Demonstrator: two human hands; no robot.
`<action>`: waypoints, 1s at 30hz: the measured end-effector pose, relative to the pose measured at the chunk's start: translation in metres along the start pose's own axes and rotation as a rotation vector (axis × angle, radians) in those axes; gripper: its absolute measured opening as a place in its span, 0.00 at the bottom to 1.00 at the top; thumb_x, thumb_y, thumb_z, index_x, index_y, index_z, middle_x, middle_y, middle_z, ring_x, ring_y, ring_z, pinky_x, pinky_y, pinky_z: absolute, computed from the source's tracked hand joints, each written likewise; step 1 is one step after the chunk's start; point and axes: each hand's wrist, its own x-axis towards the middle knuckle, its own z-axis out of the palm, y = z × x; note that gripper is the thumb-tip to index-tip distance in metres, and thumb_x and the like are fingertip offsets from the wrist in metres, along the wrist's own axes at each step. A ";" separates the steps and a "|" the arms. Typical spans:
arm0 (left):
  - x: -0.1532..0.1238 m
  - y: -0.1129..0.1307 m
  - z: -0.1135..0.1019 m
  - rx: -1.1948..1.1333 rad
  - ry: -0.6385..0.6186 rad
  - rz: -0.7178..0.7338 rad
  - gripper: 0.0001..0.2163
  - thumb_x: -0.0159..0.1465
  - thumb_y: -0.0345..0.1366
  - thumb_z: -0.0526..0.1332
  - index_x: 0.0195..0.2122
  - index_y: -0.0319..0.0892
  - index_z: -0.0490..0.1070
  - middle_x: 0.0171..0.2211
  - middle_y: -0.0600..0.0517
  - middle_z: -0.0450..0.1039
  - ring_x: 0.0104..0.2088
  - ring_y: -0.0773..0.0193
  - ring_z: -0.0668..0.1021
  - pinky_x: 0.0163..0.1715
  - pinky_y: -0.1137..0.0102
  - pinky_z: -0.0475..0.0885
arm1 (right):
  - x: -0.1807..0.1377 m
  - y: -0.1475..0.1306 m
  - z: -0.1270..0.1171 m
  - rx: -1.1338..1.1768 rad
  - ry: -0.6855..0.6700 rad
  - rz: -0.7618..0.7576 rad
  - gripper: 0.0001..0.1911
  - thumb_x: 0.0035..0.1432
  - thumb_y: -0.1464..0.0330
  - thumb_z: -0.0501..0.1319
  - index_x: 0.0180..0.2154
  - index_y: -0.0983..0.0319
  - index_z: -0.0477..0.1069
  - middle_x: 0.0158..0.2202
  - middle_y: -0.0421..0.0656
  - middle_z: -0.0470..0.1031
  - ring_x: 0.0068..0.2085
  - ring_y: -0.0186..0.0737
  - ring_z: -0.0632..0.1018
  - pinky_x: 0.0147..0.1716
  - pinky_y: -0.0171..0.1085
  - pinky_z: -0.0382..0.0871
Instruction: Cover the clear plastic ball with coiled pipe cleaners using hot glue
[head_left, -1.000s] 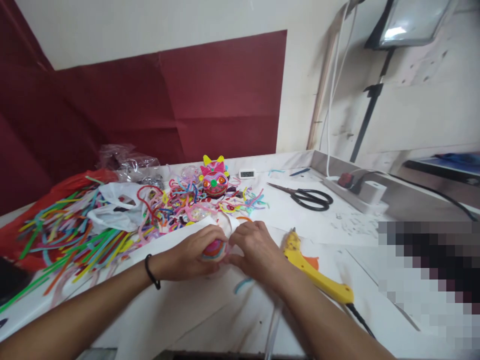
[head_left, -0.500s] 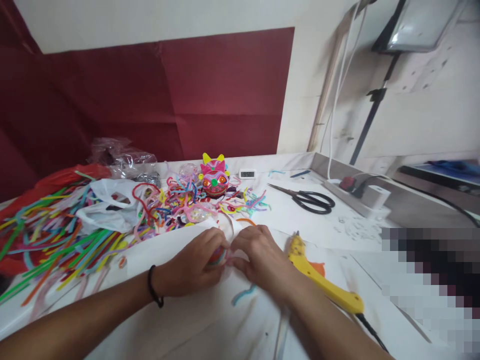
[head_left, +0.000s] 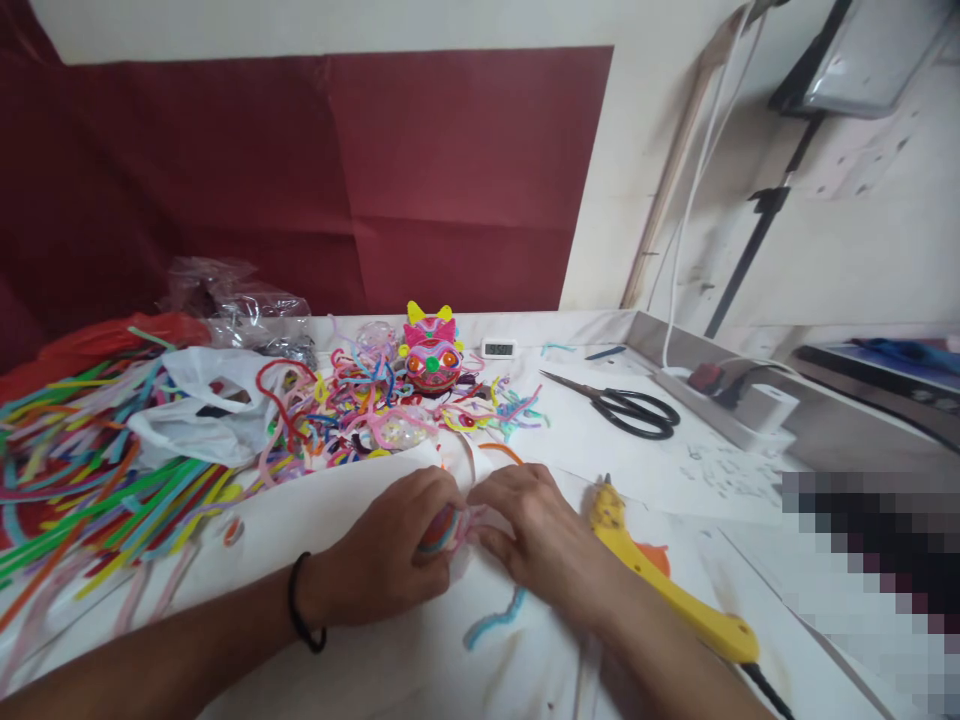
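My left hand [head_left: 409,535], with a black band on the wrist, is closed around a small rounded coil [head_left: 439,530] of red and blue pipe cleaner. My right hand [head_left: 529,520] pinches a pink pipe cleaner [head_left: 466,527] at the coil's right side; its fingertips are partly hidden. A light blue pipe cleaner piece [head_left: 493,622] lies on the white paper below the hands. Behind them stands a finished-looking pink figure [head_left: 433,350] with yellow ears and orange eyes, among a heap of short coloured pipe cleaners [head_left: 360,405].
Long pipe cleaners [head_left: 150,510] and a white plastic bag [head_left: 202,400] lie at left. A yellow glue gun [head_left: 675,590] rests right of my right arm. Black-handled scissors [head_left: 630,408], a small digital clock [head_left: 499,349] and a power strip [head_left: 757,430] are farther back.
The view has shifted slightly. My hands stay together at the coil, and more of the coil and the pink pipe cleaner shows between them.
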 end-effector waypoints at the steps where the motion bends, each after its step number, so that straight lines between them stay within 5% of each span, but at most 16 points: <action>1: 0.000 -0.001 -0.002 -0.016 -0.022 0.006 0.13 0.57 0.29 0.57 0.44 0.45 0.62 0.41 0.50 0.68 0.41 0.57 0.71 0.43 0.63 0.70 | 0.000 0.000 0.000 -0.001 -0.008 0.001 0.11 0.57 0.73 0.65 0.43 0.62 0.76 0.40 0.47 0.79 0.47 0.47 0.76 0.51 0.48 0.61; 10: -0.002 -0.001 -0.020 -0.078 -0.138 0.054 0.20 0.59 0.29 0.60 0.52 0.44 0.62 0.48 0.47 0.68 0.47 0.56 0.72 0.52 0.60 0.69 | 0.000 -0.002 0.001 -0.051 -0.042 0.005 0.08 0.58 0.70 0.66 0.41 0.62 0.77 0.39 0.47 0.80 0.47 0.47 0.76 0.51 0.46 0.61; 17: -0.010 0.006 -0.023 0.110 -0.023 0.044 0.26 0.62 0.34 0.62 0.60 0.44 0.56 0.57 0.43 0.66 0.58 0.51 0.69 0.59 0.57 0.66 | 0.000 -0.001 0.001 -0.084 -0.051 0.010 0.08 0.58 0.69 0.66 0.41 0.62 0.78 0.39 0.48 0.81 0.47 0.48 0.77 0.51 0.46 0.61; 23: -0.020 0.011 -0.021 0.246 0.018 -0.104 0.26 0.57 0.41 0.68 0.55 0.45 0.62 0.53 0.44 0.70 0.52 0.49 0.73 0.54 0.54 0.71 | 0.001 -0.003 -0.001 -0.097 -0.059 0.001 0.11 0.57 0.68 0.67 0.43 0.61 0.78 0.41 0.48 0.81 0.48 0.49 0.77 0.51 0.45 0.61; 30: -0.026 0.000 -0.008 0.311 0.039 -0.118 0.36 0.50 0.36 0.69 0.59 0.46 0.56 0.55 0.44 0.69 0.53 0.47 0.73 0.54 0.53 0.70 | 0.000 -0.006 -0.004 -0.122 -0.086 -0.015 0.14 0.54 0.67 0.69 0.43 0.63 0.77 0.40 0.50 0.81 0.47 0.51 0.78 0.49 0.46 0.62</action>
